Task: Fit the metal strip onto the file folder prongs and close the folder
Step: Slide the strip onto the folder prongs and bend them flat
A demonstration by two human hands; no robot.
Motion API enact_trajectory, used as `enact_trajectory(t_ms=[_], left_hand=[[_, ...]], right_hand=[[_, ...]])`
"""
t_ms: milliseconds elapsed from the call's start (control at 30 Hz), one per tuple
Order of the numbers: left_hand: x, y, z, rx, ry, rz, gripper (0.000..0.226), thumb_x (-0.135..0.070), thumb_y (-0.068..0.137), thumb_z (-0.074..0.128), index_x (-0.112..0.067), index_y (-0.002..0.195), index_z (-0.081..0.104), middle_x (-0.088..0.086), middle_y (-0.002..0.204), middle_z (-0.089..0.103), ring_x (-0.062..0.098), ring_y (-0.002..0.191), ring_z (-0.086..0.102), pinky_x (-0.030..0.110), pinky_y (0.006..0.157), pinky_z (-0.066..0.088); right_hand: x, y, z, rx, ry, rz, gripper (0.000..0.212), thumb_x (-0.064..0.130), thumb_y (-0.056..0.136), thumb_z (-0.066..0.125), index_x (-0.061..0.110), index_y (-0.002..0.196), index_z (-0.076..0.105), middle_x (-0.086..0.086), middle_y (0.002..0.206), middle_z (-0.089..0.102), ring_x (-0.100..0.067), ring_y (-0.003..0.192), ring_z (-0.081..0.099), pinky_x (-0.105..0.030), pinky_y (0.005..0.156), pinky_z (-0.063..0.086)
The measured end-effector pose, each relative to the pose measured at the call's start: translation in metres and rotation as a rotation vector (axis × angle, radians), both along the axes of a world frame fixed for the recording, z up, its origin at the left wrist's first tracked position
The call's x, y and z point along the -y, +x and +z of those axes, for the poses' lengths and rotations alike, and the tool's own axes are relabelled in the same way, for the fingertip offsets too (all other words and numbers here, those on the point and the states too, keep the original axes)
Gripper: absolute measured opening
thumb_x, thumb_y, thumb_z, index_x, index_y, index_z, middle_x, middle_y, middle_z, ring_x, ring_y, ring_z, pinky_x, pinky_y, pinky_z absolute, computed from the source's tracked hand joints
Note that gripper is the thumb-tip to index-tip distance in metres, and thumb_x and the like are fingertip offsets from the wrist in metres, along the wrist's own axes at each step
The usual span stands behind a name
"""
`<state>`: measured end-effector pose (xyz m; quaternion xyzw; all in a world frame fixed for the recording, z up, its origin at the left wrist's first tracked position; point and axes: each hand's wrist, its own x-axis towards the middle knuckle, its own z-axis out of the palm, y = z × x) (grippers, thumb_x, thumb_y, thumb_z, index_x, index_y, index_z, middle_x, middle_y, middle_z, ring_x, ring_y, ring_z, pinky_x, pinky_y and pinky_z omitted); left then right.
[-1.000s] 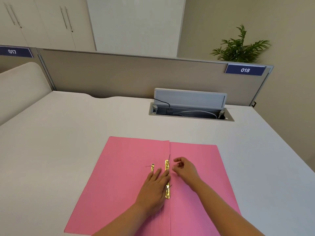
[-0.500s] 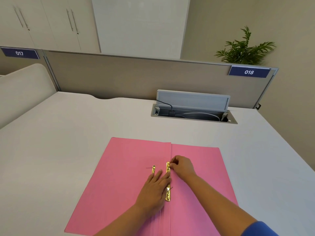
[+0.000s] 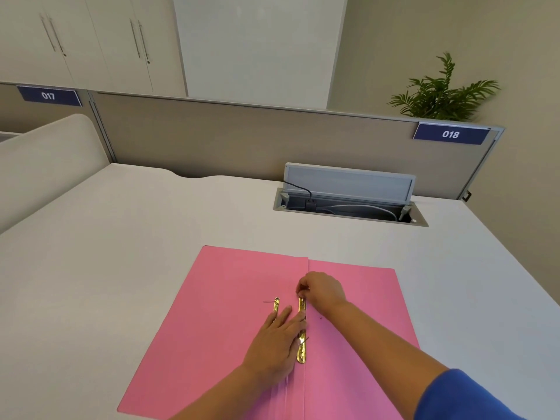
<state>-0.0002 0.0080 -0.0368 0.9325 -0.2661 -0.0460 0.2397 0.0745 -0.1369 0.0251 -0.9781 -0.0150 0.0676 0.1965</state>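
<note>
A pink file folder [image 3: 230,298] lies open and flat on the desk. Along its centre fold runs a gold metal strip [image 3: 301,350]. A second, shorter gold piece [image 3: 276,304] rests just left of it, with a thin prong sticking out to the left. My left hand [image 3: 274,347] lies flat on the folder with its fingers spread, pressing beside the strip's middle. Fingertips of my right hand [image 3: 322,291] pinch something thin at the strip's far end; the fingers hide what it is.
A cable box [image 3: 348,204] with its lid raised is set into the white desk [image 3: 121,237] behind the folder. A beige partition [image 3: 212,137] with number plates closes the far edge. A plant [image 3: 442,92] stands behind it on the right.
My right hand moved left and forward from the right leaf to the strip's far end and closed its fingertips there. The left hand stayed flat in place.
</note>
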Motion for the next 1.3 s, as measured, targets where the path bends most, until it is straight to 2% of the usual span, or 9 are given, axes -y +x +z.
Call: enact_trajectory(t_ms=[267, 400, 533, 633, 733, 900, 1033, 1133, 1300], left_hand=[[-0.001, 0.001, 0.002, 0.032, 0.001, -0.004, 0.041, -0.027, 0.095, 0.028, -0.030, 0.133, 0.042, -0.020, 0.153, 0.027, 0.010, 0.147, 0.011, 0.026, 0.117, 0.002], [-0.001, 0.001, 0.003, 0.030, -0.009, 0.005, 0.041, -0.027, 0.094, 0.031, -0.030, 0.133, 0.044, -0.020, 0.153, 0.029, 0.012, 0.147, 0.012, 0.028, 0.118, 0.004], [-0.001, 0.001, 0.004, 0.017, -0.005, 0.007, 0.041, -0.028, 0.094, 0.032, -0.031, 0.133, 0.043, -0.021, 0.153, 0.027, 0.011, 0.147, 0.011, 0.028, 0.118, 0.003], [-0.002, 0.002, 0.005, 0.017, 0.002, 0.013, 0.041, -0.028, 0.094, 0.032, -0.032, 0.133, 0.043, -0.022, 0.153, 0.027, 0.011, 0.147, 0.011, 0.028, 0.118, 0.004], [-0.004, 0.004, 0.007, 0.008, 0.008, 0.012, 0.042, -0.029, 0.093, 0.033, -0.033, 0.134, 0.042, -0.022, 0.153, 0.026, 0.013, 0.147, 0.011, 0.030, 0.118, 0.005], [-0.005, 0.006, 0.008, -0.012, 0.006, 0.010, 0.044, -0.029, 0.095, 0.033, -0.034, 0.138, 0.039, -0.019, 0.155, 0.025, 0.015, 0.148, 0.010, 0.033, 0.120, 0.006], [-0.004, 0.006, 0.009, -0.025, -0.008, 0.007, 0.041, -0.028, 0.095, 0.033, -0.032, 0.135, 0.043, -0.019, 0.154, 0.027, 0.014, 0.147, 0.012, 0.032, 0.119, 0.005], [-0.005, 0.006, 0.008, -0.034, -0.011, 0.002, 0.035, -0.027, 0.095, 0.035, -0.029, 0.128, 0.048, -0.019, 0.154, 0.027, 0.015, 0.148, 0.012, 0.032, 0.118, 0.006], [-0.005, 0.007, 0.012, -0.097, 0.011, -0.007, 0.040, -0.028, 0.095, 0.037, -0.034, 0.135, 0.042, -0.018, 0.156, 0.021, 0.015, 0.148, 0.006, 0.037, 0.119, 0.003]], right_hand=[[0.007, 0.008, -0.008, -0.116, 0.314, -0.362, 0.012, 0.019, 0.084, 0.065, 0.014, 0.089, 0.076, -0.001, 0.095, 0.075, -0.012, 0.073, 0.060, -0.029, 0.074, 0.051], [0.005, 0.005, -0.010, -0.150, 0.432, -0.475, 0.006, 0.017, 0.082, 0.067, 0.017, 0.078, 0.072, -0.002, 0.085, 0.070, -0.016, 0.074, 0.061, -0.031, 0.073, 0.053], [0.007, 0.004, -0.011, -0.160, 0.523, -0.529, 0.023, 0.013, 0.079, 0.068, 0.022, 0.060, 0.061, -0.007, 0.083, 0.068, -0.020, 0.066, 0.059, -0.022, 0.051, 0.045], [0.007, -0.003, -0.010, -0.161, 0.556, -0.508, 0.008, 0.018, 0.082, 0.066, 0.017, 0.080, 0.058, -0.006, 0.088, 0.063, -0.020, 0.071, 0.055, -0.025, 0.058, 0.045], [0.009, -0.018, -0.008, -0.218, 0.663, -0.502, 0.021, 0.019, 0.085, 0.063, 0.014, 0.101, 0.050, -0.006, 0.095, 0.057, -0.021, 0.080, 0.053, -0.030, 0.066, 0.046], [0.010, -0.061, 0.002, -0.369, 0.798, -0.467, 0.010, 0.018, 0.088, 0.059, 0.009, 0.085, 0.056, -0.004, 0.070, 0.053, -0.013, 0.052, 0.040, -0.021, 0.048, 0.035], [0.003, -0.089, 0.007, -0.418, 0.754, -0.412, 0.020, 0.025, 0.080, 0.070, 0.011, 0.075, 0.056, -0.002, 0.066, 0.055, -0.011, 0.049, 0.038, -0.021, 0.047, 0.032], [-0.003, -0.105, 0.003, -0.307, 0.674, -0.395, 0.008, 0.014, 0.075, 0.069, 0.009, 0.079, 0.064, -0.003, 0.071, 0.061, -0.015, 0.059, 0.048, -0.028, 0.062, 0.040], [-0.009, -0.120, -0.002, -0.224, 0.486, -0.413, 0.013, 0.025, 0.073, 0.066, 0.022, 0.085, 0.071, 0.005, 0.077, 0.070, -0.014, 0.072, 0.062, -0.026, 0.069, 0.046]])
